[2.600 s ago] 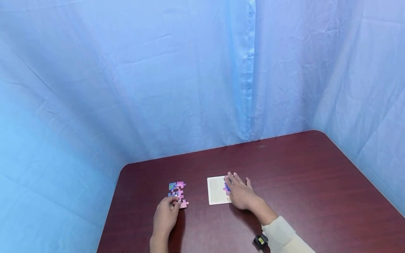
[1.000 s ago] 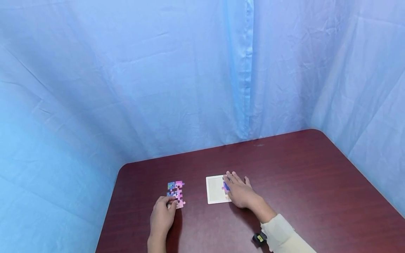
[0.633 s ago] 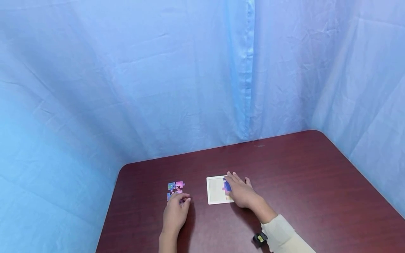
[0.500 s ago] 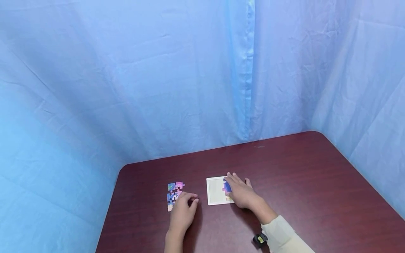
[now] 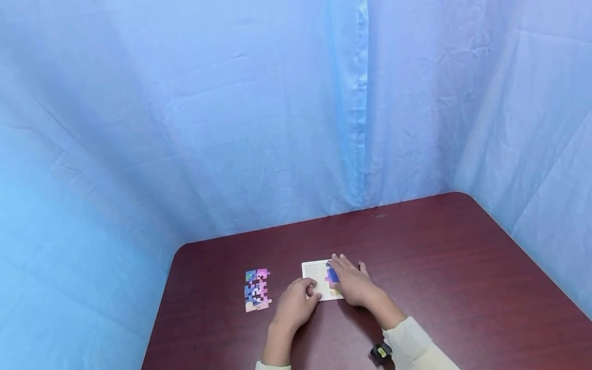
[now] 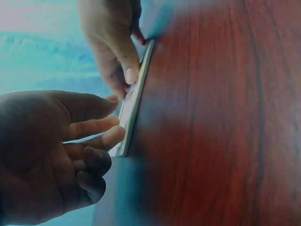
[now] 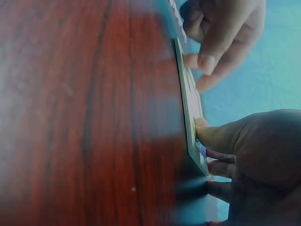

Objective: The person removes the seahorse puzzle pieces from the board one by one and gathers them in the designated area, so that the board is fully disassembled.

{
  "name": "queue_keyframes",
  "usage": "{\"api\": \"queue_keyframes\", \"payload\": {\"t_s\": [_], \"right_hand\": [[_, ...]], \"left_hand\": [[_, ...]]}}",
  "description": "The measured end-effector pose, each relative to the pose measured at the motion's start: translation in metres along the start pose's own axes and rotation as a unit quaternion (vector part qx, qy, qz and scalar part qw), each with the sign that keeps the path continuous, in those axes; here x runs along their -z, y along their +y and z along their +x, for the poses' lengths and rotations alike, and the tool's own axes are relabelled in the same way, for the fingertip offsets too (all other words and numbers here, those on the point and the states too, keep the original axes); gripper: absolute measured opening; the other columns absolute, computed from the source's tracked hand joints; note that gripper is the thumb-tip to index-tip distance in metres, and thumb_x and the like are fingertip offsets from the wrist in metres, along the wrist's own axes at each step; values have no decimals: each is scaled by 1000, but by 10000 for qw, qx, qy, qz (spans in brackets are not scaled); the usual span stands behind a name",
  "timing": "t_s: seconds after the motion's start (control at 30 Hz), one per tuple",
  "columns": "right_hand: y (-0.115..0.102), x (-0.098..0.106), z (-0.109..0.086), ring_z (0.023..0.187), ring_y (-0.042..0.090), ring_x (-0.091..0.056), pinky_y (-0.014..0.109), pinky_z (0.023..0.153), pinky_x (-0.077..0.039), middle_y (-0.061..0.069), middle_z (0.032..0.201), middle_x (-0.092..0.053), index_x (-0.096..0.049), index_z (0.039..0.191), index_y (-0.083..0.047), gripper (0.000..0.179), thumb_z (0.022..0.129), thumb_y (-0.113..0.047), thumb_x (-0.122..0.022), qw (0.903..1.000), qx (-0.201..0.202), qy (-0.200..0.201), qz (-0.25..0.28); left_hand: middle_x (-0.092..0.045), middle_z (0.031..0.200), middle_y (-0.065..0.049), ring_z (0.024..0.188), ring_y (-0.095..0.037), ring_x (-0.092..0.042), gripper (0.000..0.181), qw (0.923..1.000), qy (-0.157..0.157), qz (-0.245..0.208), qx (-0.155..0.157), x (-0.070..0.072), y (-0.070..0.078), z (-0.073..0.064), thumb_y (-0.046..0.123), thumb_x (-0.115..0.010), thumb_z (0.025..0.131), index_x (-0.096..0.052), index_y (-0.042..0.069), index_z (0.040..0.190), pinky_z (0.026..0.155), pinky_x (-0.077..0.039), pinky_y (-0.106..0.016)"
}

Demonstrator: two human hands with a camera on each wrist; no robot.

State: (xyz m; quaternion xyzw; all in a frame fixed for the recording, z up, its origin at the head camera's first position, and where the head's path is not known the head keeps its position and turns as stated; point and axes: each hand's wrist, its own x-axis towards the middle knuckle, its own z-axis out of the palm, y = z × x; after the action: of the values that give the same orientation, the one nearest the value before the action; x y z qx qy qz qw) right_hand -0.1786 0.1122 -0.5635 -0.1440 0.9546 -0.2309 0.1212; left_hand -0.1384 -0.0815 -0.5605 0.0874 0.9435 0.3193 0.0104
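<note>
A white puzzle tray (image 5: 316,271), jigsaw pieces (image 5: 331,274) toward its right, lies on the desk (image 5: 416,267) under a straight-fingered right hand (image 5: 354,285); the left hand (image 5: 294,305), thumb and forefinger apart, is at the near-left corner. Loose pieces (image 5: 262,276) lie left. Light, steady pressure should prevent sliding.

Chief: Head view?
Inspector: Bright, evenly lit. The curtain (image 5: 208,128) glows palest at lower left. Soft shadows fall on the table (image 5: 439,267) beside the left hand (image 5: 296,306) and below the right hand (image 5: 356,285). Print on the puzzle pieces (image 5: 257,290) lacks sharpness.
Chief: Wrist views?
Inspector: Dimmer. Each near hand stands shaded against washed-out cyan cloth. Bluish haze veils patches of the table; its grain looks blurred.
</note>
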Motion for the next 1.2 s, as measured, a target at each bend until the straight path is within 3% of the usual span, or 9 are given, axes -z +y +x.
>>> {"api": "queue_keyframes", "payload": {"t_s": [0.2,0.47,0.9,1.2], "right_hand": [[-1,-2,1,162,37,-28,76,123,-18,16,172,-34,-43,160,-6,63,104,-25,-66,9999,114,-18,0],[-3,3,3,163,37,-26,74,125,-17,18,173,-31,-39,161,0,69,103,-23,-68,9997,67,-158,144],[5,13,5,161,46,-24,72,126,-19,30,171,-27,-37,156,13,74,96,-10,-74,9962,195,-274,805],[5,18,0,160,48,-25,73,125,-18,31,169,-28,-37,155,16,76,93,-7,-77,9941,275,-244,1021]], "left_hand": [[-57,72,8,62,-5,-48,19,9994,82,-76,315,-3,0,8,18,-83,87,-70,11,99,60,-40,-27],[-55,68,10,58,-6,-48,21,9974,123,-181,683,-2,-1,11,19,-87,84,-68,14,92,58,-39,-28],[-55,65,11,58,-5,-48,24,9975,309,165,618,-2,3,9,21,-89,81,-67,16,87,57,-39,-30],[-57,65,7,59,-8,-51,23,9982,40,196,573,0,8,13,19,-89,82,-68,14,90,59,-42,-32]]}}
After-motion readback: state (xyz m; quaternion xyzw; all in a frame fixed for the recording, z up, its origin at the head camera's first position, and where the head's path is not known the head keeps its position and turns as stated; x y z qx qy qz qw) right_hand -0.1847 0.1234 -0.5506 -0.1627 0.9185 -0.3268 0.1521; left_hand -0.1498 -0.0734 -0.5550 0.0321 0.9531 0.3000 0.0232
